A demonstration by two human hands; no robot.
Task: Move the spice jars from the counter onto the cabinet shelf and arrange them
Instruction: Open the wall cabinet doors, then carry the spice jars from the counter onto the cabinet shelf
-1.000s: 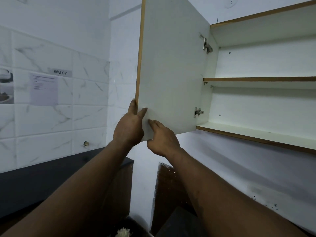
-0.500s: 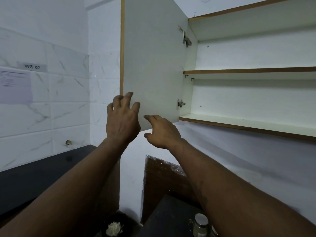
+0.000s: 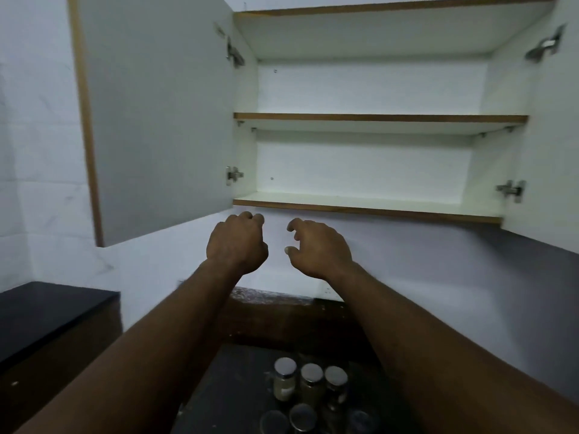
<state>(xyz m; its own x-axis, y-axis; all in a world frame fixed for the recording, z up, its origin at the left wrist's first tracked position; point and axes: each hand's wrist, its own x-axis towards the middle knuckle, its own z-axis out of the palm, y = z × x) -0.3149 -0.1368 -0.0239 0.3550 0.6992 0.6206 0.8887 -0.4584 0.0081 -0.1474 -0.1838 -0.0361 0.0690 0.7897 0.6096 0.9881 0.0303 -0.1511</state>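
1. Standing at far left, a black side counter (image 3: 47, 311) meets the white tiled wall, its front edge running toward the viewer.
2. One left cabinet door (image 3: 156, 120) stands wide open, white-faced with a wood-coloured edge. Its lower corner hangs above and to the left of the hands.
3. The left hand (image 3: 236, 245) is raised just below the cabinet, its fingers clenched and holding nothing.
4. The right hand (image 3: 316, 249) is beside it, a small gap between them. Its fingers are loosely hooked and released, touching nothing.
5. Below and between the forearms, the spice jars (image 3: 310, 389) stand clustered on the dark tabletop (image 3: 232, 396), well apart from both hands. Three are plainly upright, of clear glass with round silvery lids and pale contents. About three more lids show in front of them, too blurred to describe.
6. Two shelves show inside: the middle shelf (image 3: 376, 118) and the bottom shelf (image 3: 360, 203), both white with wood-coloured front edges and open along their whole width.
7. Four metal hinges are visible, two on each side.
8. The right cabinet door (image 3: 545, 151) also stands open at the frame's edge.
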